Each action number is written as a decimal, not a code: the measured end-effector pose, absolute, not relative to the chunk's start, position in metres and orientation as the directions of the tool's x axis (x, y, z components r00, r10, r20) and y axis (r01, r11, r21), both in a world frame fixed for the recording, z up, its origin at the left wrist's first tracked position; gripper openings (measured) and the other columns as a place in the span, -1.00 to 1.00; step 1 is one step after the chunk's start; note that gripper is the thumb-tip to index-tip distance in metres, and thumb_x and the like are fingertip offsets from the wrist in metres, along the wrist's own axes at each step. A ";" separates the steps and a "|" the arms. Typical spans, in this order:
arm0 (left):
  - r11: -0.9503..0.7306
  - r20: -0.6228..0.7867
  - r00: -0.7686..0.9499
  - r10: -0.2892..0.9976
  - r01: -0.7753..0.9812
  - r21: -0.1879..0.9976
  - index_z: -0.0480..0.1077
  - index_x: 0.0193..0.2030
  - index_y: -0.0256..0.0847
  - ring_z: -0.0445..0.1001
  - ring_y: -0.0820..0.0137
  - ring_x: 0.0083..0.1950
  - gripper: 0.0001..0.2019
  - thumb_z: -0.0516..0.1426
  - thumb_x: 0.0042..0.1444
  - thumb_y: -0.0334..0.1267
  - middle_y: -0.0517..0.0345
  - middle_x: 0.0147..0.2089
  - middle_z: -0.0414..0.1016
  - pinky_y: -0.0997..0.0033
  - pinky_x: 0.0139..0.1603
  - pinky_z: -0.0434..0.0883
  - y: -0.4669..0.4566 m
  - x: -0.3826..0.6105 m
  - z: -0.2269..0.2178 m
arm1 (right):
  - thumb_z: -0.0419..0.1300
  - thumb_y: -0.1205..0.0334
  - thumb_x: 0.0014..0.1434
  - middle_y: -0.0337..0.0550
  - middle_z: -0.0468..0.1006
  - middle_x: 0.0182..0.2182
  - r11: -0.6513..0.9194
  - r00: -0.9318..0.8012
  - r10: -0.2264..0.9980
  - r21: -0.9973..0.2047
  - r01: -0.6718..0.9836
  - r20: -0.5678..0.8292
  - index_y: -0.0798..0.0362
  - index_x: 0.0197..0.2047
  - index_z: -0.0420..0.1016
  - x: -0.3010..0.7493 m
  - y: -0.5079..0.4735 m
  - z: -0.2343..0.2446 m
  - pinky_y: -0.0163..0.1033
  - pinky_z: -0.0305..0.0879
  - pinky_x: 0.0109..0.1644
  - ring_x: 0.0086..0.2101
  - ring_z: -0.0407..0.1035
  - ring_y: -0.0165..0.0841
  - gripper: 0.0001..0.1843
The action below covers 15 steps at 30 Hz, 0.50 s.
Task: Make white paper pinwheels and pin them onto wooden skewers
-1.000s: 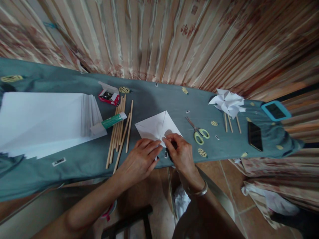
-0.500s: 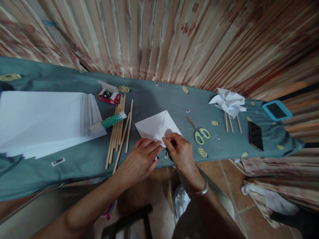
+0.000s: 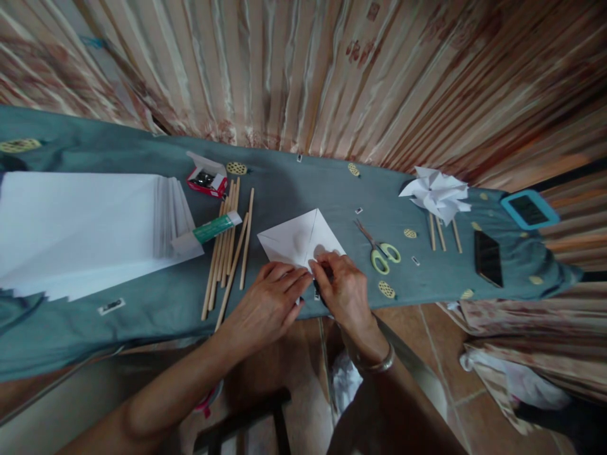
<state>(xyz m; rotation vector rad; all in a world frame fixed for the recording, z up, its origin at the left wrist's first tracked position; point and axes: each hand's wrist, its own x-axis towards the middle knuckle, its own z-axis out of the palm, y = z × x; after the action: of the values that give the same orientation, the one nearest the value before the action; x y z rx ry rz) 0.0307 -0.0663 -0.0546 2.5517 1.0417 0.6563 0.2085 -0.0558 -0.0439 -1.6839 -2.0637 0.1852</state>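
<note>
A folded white paper square [image 3: 298,239] lies on the grey-green cloth [image 3: 142,297] in front of me. My left hand [image 3: 268,306] rests palm down on the paper's near corner, its fingers together and stretched flat on the sheet. My right hand [image 3: 344,291] has its fingers curled and pinched at the same corner, pressing the paper beside the left fingertips. A bangle sits on my right wrist.
Wooden sticks [image 3: 227,249] and a green glue stick [image 3: 213,229] lie left of the paper, next to a stack of white sheets [image 3: 80,227] and a small red box [image 3: 206,180]. To the right are green-handled scissors [image 3: 382,253], a paper pinwheel [image 3: 439,193], a black phone [image 3: 488,256] and a blue-cased device [image 3: 528,210].
Both hands stay at the paper's near corner. The right hand has shifted very slightly up onto the paper; nothing else has moved.
</note>
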 end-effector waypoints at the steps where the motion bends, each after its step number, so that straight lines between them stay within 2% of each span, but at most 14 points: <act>1: -0.688 0.294 0.632 0.717 0.577 0.440 0.29 0.18 -0.32 0.41 0.12 0.11 -0.62 0.09 0.21 -0.38 -0.09 0.11 0.51 0.03 0.11 0.35 -0.066 0.031 -0.054 | 0.08 0.15 0.35 -0.04 0.60 -0.36 0.257 -0.156 0.946 -0.363 0.896 0.284 0.09 -0.14 0.52 0.209 -0.057 -0.044 -0.16 0.38 -0.19 -0.30 0.45 -0.23 -0.75; 5: -0.687 0.291 0.631 0.719 0.580 0.439 0.30 0.17 -0.30 0.41 0.13 0.11 -0.62 0.09 0.20 -0.39 -0.09 0.10 0.51 0.04 0.10 0.35 -0.066 0.031 -0.053 | 0.02 0.26 0.36 0.03 0.62 -0.12 0.367 -0.246 0.899 -0.317 0.875 0.363 0.10 0.00 0.51 0.209 -0.061 -0.045 -0.04 0.37 0.02 -0.12 0.44 -0.19 -0.72; 9: -0.683 0.290 0.627 0.723 0.584 0.439 0.32 0.16 -0.29 0.40 0.13 0.11 -0.63 0.09 0.20 -0.39 -0.10 0.11 0.51 0.05 0.09 0.34 -0.067 0.031 -0.053 | -0.01 0.33 0.34 0.03 0.46 0.13 0.423 -0.289 0.873 -0.314 0.850 0.392 0.04 0.06 0.48 0.210 -0.065 -0.050 0.05 0.32 0.13 0.06 0.32 -0.15 -0.67; 15: -0.680 0.286 0.625 0.726 0.590 0.436 0.33 0.13 -0.31 0.39 0.12 0.10 -0.64 0.09 0.19 -0.40 -0.10 0.10 0.51 0.05 0.10 0.33 -0.066 0.032 -0.054 | -0.03 0.33 0.34 0.02 0.33 0.23 0.407 -0.282 0.884 -0.315 0.857 0.373 0.01 0.05 0.47 0.208 -0.064 -0.053 0.09 0.23 0.20 0.18 0.21 -0.11 -0.68</act>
<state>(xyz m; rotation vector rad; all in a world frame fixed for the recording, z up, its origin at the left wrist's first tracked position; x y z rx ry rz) 0.0319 -0.0661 -0.0536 2.5506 1.0627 0.6436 0.2082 -0.0642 -0.0530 -1.4803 -2.1779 0.0716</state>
